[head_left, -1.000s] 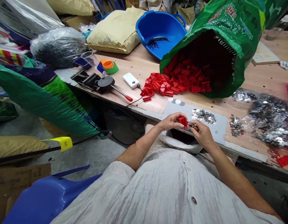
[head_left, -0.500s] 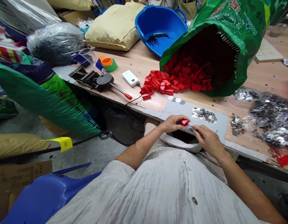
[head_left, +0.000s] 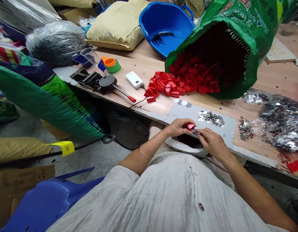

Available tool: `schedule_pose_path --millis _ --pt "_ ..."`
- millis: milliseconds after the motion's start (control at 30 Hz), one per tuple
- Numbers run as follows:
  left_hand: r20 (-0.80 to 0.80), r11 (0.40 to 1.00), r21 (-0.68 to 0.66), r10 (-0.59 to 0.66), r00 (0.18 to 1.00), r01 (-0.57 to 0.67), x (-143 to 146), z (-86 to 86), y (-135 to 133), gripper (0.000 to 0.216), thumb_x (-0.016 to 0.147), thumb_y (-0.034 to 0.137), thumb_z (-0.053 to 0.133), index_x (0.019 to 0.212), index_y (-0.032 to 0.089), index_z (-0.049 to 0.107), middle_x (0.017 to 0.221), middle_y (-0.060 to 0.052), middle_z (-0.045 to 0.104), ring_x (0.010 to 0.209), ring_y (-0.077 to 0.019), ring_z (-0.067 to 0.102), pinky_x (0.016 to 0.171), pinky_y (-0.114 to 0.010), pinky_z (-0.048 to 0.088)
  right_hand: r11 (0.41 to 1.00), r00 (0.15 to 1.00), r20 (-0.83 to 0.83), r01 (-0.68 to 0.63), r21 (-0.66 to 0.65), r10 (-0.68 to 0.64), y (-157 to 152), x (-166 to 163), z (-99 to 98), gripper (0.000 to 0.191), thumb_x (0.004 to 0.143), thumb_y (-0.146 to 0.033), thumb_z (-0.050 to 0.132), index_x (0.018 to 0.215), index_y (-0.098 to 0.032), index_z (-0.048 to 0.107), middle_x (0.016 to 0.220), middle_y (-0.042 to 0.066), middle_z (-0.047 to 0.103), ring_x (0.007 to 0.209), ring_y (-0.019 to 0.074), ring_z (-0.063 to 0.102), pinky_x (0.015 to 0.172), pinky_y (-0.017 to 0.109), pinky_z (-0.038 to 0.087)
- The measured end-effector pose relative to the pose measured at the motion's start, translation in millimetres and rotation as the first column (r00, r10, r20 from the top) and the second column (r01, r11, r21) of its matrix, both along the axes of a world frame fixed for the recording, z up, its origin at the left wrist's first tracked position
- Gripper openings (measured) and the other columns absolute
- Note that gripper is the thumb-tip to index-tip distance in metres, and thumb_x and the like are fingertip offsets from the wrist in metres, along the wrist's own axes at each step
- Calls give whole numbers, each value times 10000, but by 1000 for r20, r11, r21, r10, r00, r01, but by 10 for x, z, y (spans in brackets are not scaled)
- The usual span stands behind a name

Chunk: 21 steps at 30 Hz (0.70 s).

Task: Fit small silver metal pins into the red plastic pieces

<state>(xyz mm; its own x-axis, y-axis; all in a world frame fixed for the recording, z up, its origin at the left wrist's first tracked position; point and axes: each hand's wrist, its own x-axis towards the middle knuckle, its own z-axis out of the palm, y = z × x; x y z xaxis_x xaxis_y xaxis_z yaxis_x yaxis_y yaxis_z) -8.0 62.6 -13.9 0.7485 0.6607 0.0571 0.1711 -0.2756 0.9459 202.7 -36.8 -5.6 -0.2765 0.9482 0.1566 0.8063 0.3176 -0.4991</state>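
Observation:
My left hand [head_left: 177,127] pinches a small red plastic piece [head_left: 190,126] at the near edge of the wooden table [head_left: 144,69]. My right hand [head_left: 211,141] is closed right beside it, its fingertips holding a thin metal part [head_left: 196,132] against the red piece. Both hands hover over a grey board [head_left: 226,125] that carries a small heap of silvery metal bits [head_left: 211,118]. Behind them a pile of red pieces [head_left: 167,87] spills from a green sack [head_left: 238,35] lying on its side.
A blue basin [head_left: 163,22] with dark wiry bits stands at the back. A white power bank [head_left: 134,80], a black hand press [head_left: 100,82] with a red-tipped lever and tape rolls [head_left: 111,65] lie left. More metal parts in plastic [head_left: 281,124] lie right. Sacks and a blue chair [head_left: 52,199] fill the floor.
The red piece turned in my left hand from upright to flatter. My right hand shifted slightly toward it with the metal part. The view drifted a little.

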Motion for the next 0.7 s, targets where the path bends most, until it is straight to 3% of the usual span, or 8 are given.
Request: schedule_pose_path --millis 267,700 --pt "-11 1000 -16 0 1000 0 -5 -7 12 351 745 262 730 1074 159 665 1006 -42 699 939 -164 631 889 -261 440 999 998 48 42 15 -43 15 -36 -5 245 949 -241 500 1121 -246 674 1015 25 715 839 168 686 692 277 505" --pt "-22 1000 -20 -1 1000 0 -4 5 6 340 756 269 723 1074 167 662 1001 -38 698 929 -162 634 875 -249 440 999 1000 -8 23 -27 -23 37 -16 23 243 942 -217 515 1119 -235 683 1037 33 717 854 161 686 748 272 515"
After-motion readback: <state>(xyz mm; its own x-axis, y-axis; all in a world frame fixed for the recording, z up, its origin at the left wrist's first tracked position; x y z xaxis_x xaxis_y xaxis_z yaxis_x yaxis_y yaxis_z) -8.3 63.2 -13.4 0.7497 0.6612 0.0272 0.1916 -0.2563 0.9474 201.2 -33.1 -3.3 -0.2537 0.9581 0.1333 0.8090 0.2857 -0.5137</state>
